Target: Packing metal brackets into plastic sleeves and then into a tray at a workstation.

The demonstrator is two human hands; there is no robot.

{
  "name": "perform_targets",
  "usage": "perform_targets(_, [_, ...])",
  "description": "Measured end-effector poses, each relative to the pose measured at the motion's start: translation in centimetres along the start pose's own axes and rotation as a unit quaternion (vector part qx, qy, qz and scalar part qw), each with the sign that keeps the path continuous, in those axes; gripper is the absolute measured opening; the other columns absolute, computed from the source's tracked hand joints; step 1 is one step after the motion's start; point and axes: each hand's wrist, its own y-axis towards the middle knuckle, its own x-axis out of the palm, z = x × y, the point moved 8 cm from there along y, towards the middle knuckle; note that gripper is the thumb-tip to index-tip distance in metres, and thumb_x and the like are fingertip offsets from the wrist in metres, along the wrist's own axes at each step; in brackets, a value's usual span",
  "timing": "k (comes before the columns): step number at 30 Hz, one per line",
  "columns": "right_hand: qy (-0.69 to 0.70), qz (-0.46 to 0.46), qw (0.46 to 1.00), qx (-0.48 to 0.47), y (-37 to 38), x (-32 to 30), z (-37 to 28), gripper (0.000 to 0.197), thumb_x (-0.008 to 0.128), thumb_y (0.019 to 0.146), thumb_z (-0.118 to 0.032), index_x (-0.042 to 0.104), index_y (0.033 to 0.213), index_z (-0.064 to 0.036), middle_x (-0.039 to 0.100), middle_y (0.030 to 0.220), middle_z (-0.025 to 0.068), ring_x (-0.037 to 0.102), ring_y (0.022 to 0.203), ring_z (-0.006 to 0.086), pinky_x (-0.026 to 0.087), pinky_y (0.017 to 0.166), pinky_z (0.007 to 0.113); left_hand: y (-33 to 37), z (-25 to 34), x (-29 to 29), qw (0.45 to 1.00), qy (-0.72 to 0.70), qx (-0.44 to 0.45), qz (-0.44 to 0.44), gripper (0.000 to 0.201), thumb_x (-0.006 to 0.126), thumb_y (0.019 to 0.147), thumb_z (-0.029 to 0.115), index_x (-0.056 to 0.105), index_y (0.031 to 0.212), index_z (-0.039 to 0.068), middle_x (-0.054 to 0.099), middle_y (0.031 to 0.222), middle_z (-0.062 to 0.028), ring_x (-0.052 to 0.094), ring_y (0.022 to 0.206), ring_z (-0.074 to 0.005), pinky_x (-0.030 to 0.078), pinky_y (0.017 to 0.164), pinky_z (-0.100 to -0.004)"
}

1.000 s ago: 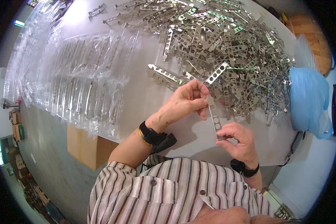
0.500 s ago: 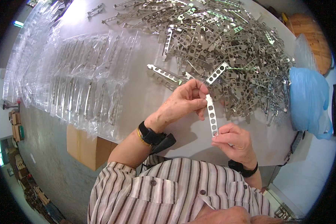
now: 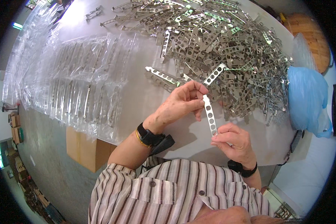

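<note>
Between my two hands is a shiny metal bracket, a narrow strip with a row of round holes, held aslant above the table. My left hand pinches its upper end between thumb and fingers. The lower end is gripped by the thumb and forefinger of my right hand. Just beyond my left fingertips, another holed bracket lies at the near edge of a big heap of similar metal brackets. A few more loose brackets rest left of the heap.
Clear plastic bags with metal strips inside cover the table's left side. A blue plastic bag hangs at the right edge. Below the left edge stands a cardboard box; a round wooden top is at far right.
The bracket's upper end has shifted slightly left, and the strip leans a little more. Both hands keep their grip in nearly the same place.
</note>
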Motion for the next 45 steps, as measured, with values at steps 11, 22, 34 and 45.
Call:
perform_targets(11, [-0.016,0.004,1.000,0.000,-0.1,-0.4,0.4,0.023,0.082,0.075,-0.002,0.071,0.094,-0.0085,0.066,0.091,0.0077,0.067,0.076,0.0203,0.054,0.064,0.030,-0.2,0.5,0.3,0.999,0.040,-0.014,-0.003,0.026,0.059,0.098,0.004,0.059,0.123,0.000,0.066,0.087,-0.0029,0.064,0.068,-0.0099,0.053,0.064,-0.0233])
perform_targets(22, [0.013,-0.027,0.998,0.054,0.2,-0.1,1.0,0.036,0.082,0.077,-0.007,0.064,0.108,-0.0069,0.067,0.104,0.0117,0.068,0.093,0.0261,0.054,0.079,0.034,-0.3,0.1,1.3,0.999,0.028,-0.003,-0.037,0.010,0.067,0.096,0.008,0.062,0.103,0.002,0.064,0.083,-0.0017,0.063,0.064,-0.0088,0.052,0.057,-0.0219])
perform_targets(34, [0.060,-0.030,0.975,0.212,-1.6,0.9,5.2,0.017,0.063,0.097,-0.013,0.057,0.105,0.0010,0.067,0.073,0.0084,0.068,0.070,0.0184,0.053,0.066,0.033,-1.0,0.8,3.8,0.968,0.249,0.022,-0.011,0.011,0.066,0.095,0.007,0.061,0.102,0.000,0.066,0.083,-0.0040,0.061,0.066,-0.0083,0.050,0.059,-0.0241])
perform_targets(45, [0.166,0.078,0.961,0.207,-2.5,-1.7,5.6,0.015,0.055,0.104,-0.015,0.055,0.099,-0.0014,0.058,0.070,0.0011,0.057,0.062,0.0088,0.048,0.059,0.025,-0.1,4.2,4.8,0.700,0.682,0.180,0.109,0.020,0.063,0.086,0.006,0.060,0.106,0.008,0.060,0.110,-0.0166,0.065,0.092,-0.0383,0.055,0.074,-0.0445])
